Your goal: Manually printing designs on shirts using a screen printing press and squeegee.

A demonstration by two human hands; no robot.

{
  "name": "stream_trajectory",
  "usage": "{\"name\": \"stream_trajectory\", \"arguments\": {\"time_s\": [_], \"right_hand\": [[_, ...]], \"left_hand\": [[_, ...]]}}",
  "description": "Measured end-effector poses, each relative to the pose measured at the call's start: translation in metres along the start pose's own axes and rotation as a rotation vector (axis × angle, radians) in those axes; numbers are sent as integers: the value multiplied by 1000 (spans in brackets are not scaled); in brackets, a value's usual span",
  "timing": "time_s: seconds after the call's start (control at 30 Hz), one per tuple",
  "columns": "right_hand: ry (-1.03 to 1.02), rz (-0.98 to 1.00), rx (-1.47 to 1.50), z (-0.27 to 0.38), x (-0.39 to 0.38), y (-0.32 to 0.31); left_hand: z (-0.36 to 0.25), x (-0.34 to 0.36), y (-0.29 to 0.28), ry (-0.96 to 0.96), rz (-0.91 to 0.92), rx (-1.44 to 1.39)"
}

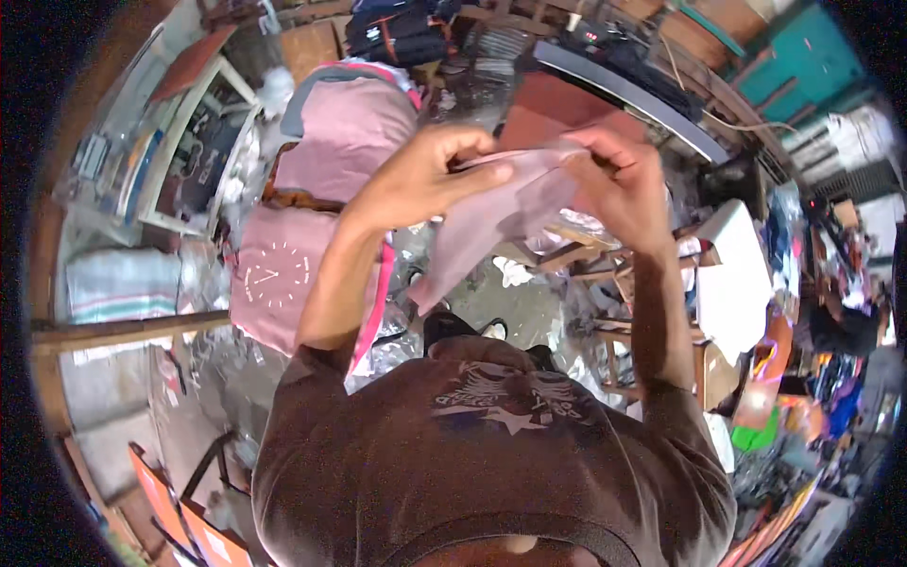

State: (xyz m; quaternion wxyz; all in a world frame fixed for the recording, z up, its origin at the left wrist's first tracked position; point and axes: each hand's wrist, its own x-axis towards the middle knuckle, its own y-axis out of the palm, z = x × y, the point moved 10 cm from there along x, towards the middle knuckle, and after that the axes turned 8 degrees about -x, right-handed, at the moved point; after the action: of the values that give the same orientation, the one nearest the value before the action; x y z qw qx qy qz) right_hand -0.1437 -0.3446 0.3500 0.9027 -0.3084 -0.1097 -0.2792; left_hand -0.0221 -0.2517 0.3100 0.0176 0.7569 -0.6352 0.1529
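A thin piece of dusty-pink fabric [496, 217] is stretched between my hands in front of my chest, one pointed end hanging down toward the floor. My left hand [430, 175] is closed on its upper left edge, thumb lying along the cloth. On the other side, my right hand [614, 184] pinches the upper right corner between thumb and fingers. To the left of my left forearm lies a pile of pink cloth pieces [274, 307], the top one bearing a white ring of printed dashes. Beyond it is a second pink pile [345, 132] with a grey piece along its edge.
A reddish-brown board [557, 109] lies ahead, beside a long pale bar [633, 99] of a machine. Wooden frames and a white panel [732, 283] stand at right. A white-framed table [222, 90] is at far left. Scraps and plastic litter the floor [510, 307].
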Motion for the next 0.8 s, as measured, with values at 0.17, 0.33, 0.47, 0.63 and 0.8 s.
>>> {"name": "stream_trajectory", "arguments": {"time_s": [0.17, 0.33, 0.47, 0.63, 0.8], "right_hand": [[53, -177, -164, 1, -49, -92], [61, -158, -636, -4, -92, -127], [174, -107, -736, -28, -129, -135], [250, -10, -666, 6, -178, -144], [144, 18, -430, 55, -211, -159]], "left_hand": [[13, -6, 19, -126, 172, 62], [5, -11, 21, -178, 157, 280], [4, -18, 16, -212, 78, 384], [-43, -36, 32, -57, -18, 429], [-99, -79, 32, -59, 101, 480]]}}
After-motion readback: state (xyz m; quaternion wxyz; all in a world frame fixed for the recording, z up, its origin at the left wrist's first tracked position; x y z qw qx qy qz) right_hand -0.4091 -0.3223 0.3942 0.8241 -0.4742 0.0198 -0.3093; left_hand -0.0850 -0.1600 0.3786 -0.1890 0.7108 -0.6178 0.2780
